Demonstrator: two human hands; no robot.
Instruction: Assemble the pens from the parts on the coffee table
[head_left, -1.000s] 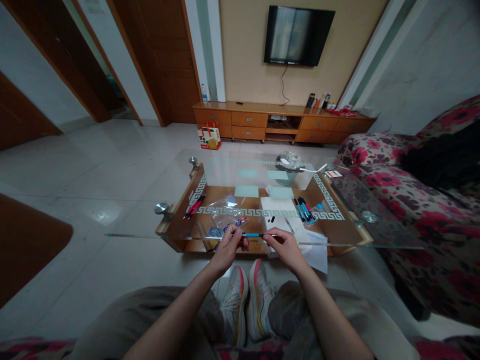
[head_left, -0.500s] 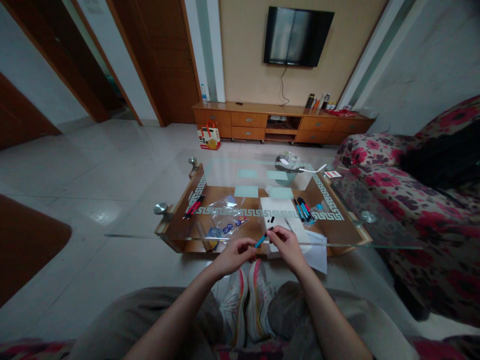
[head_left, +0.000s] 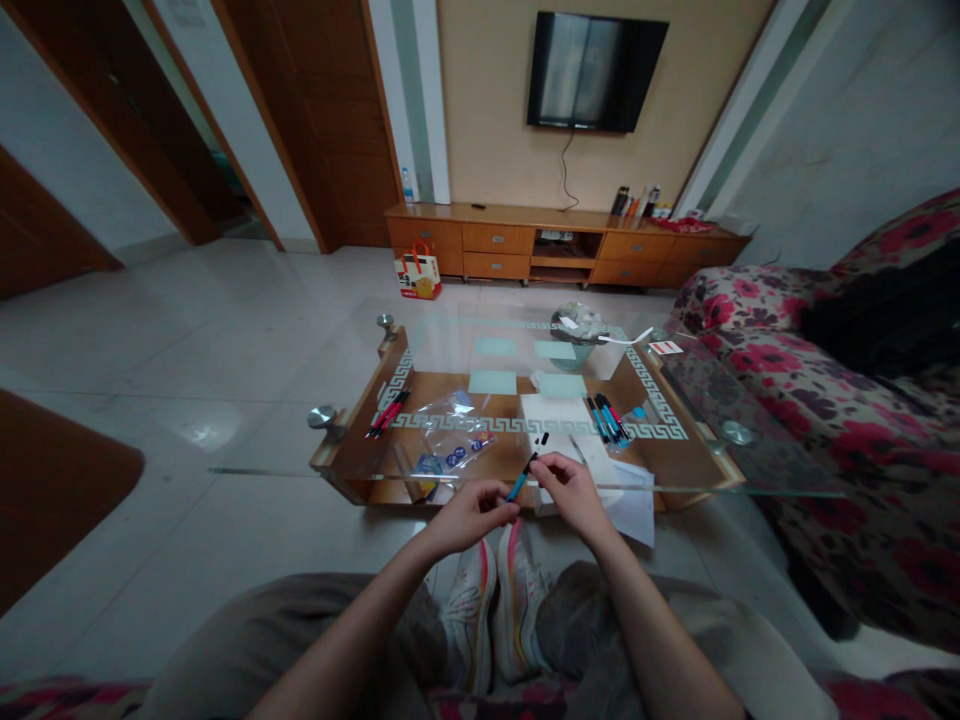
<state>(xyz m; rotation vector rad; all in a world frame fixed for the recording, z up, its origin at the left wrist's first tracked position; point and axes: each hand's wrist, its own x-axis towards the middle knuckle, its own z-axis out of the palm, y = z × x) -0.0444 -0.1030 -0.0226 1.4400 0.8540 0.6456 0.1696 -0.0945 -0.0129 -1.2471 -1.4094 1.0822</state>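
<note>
1. My left hand [head_left: 472, 515] sits just below the near edge of the glass table [head_left: 300, 470]. Fingers curled tight, pinching the lower end of a blue pen [head_left: 519, 484].
2. My right hand [head_left: 574, 492] is just beside it, thumb and forefinger closed near the pen's upper dark tip. Can't tell if it grips the tip itself or some small part there; too small to make out.
3. The pen hangs tilted between both hands, low end left, high end right, above the table's front edge and off the surface.
4. Progress, my read: this pen looks mid-handling, prob. being taken apart or put together. Two small black bits [head_left: 541, 439] lie on the white paper [head_left: 559, 415] just past my right hand, so some parts seem to be off already.
5. Done vs. left: a bunch of blue/black pens [head_left: 609, 418] lies right of the paper, red pens [head_left: 388, 412] lie on the left side. Can't say which pile is finished.
6. A clear plastic bag [head_left: 454, 435] w/ small blue pieces lies between the red pens and the paper.
</note>
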